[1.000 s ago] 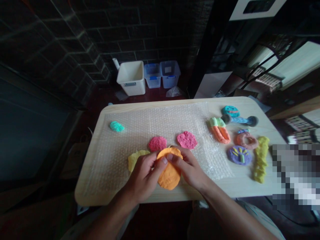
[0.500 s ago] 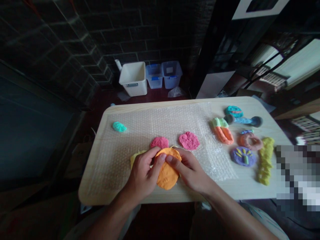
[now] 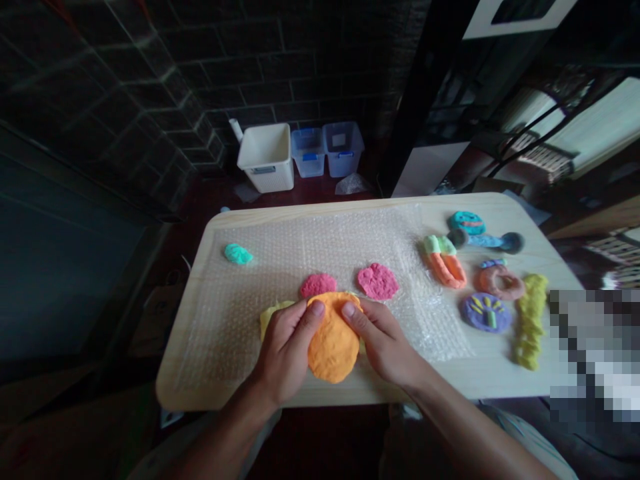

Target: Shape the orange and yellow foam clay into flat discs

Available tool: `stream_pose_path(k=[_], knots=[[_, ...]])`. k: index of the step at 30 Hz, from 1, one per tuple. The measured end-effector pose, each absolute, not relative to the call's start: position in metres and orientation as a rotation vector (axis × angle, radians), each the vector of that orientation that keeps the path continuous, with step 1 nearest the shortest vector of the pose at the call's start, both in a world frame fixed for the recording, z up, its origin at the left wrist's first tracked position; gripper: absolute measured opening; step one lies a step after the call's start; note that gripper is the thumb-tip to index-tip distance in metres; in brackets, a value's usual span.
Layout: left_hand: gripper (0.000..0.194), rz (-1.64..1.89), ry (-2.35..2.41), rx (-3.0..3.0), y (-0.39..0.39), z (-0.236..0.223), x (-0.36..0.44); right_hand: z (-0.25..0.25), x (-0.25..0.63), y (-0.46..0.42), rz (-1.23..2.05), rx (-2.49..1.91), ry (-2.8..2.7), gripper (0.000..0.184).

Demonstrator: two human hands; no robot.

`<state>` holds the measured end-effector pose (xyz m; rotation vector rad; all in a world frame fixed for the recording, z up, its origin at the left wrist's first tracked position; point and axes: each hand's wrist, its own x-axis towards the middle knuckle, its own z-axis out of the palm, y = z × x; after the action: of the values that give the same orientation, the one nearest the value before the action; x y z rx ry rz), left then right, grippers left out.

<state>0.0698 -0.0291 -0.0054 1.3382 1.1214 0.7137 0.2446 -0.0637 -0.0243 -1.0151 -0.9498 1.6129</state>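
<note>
Left hand (image 3: 286,348) and right hand (image 3: 387,340) both grip the orange clay sheet (image 3: 334,340), thumbs on its face, above the table's (image 3: 420,388) near edge. Sheet and hands partly obscure the yellow clay (image 3: 273,315). Pink pieces (image 3: 378,281) lie just beyond; assorted clay shapes (image 3: 487,312) occupy the right end.

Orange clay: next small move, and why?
I'd probably shift the left hand and right hand slightly down the rim of the orange clay and pinch there: both thumbs press near its top, while the lower part hangs free and its surface looks uneven.
</note>
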Motion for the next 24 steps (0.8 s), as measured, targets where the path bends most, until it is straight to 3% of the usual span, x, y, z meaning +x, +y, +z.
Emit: stream_pose_path(k=[4, 10, 14, 24], knots=[[0.053, 0.814, 1.288, 1.287, -0.0308, -0.0103, 0.0684, -0.0233, 0.2463, -0.0636, 1.717, -0.980, -0.906, 0.049], [0.050, 0.736, 1.193, 1.587, -0.0254, -0.0038, 0.0719, -0.0275, 0.2469, -0.0636, 1.464, -1.073, -1.027, 0.048], [0.049, 0.727, 1.186, 1.660, -0.0264, -0.0035, 0.0711, -0.0318, 0.2447, -0.0625, 1.518, -1.103, -0.968, 0.047], [0.026, 0.646, 1.208, 1.836, -0.0252, -0.0039, 0.0729, -0.0250, 0.2442, -0.0599, 1.436, -1.148, -1.191, 0.046]])
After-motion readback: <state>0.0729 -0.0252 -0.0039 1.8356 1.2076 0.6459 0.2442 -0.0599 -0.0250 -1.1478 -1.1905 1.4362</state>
